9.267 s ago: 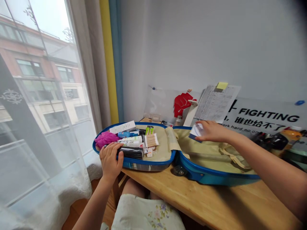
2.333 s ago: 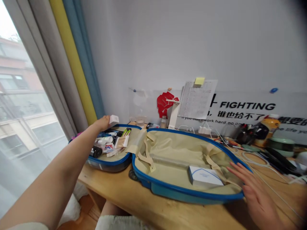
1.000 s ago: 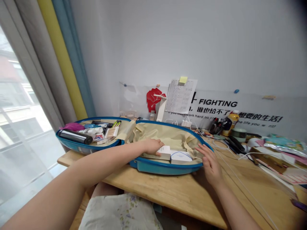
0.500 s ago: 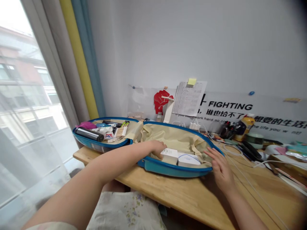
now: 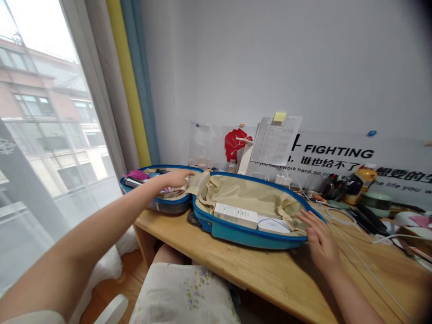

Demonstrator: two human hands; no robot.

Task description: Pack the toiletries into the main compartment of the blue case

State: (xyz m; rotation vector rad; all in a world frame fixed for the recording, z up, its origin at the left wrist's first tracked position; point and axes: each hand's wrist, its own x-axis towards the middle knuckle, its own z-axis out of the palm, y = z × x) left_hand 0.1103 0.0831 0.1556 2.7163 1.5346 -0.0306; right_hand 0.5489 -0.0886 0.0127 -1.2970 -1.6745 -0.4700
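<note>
While the left hand [image 5: 177,178] was stretched out over the left half of the open suitcase [image 5: 249,237], its fingers dipped among the small toiletries [image 5: 164,192] packed there. I could not tell whether they had closed on anything. The right hand [image 5: 320,239] lay flat and spread on the table [image 5: 263,276], holding nothing, its fingertips at the blue rim of the suitcase's right half.

The step in hand looked like a reach into that pile. Any lift from it would call for singling one thing out from close neighbours without dragging the rest, while the right hand steadied the shell.

In the right half a long white box [image 5: 236,215] and a white box with a blue arc [image 5: 274,224] lay side by side against the near wall, touching or nearly so, beside loose beige straps [image 5: 286,210]. The suitcase sat at the table's left edge, and its left half seemed to overhang that edge.

A black tube [image 5: 130,182] and a pink thing [image 5: 137,174] showed at the pile's far left; the rest was too small to name. Cables [image 5: 340,216] and a bottle [image 5: 363,176] crowded the table's far right, where the frame cut the clutter off.
</note>
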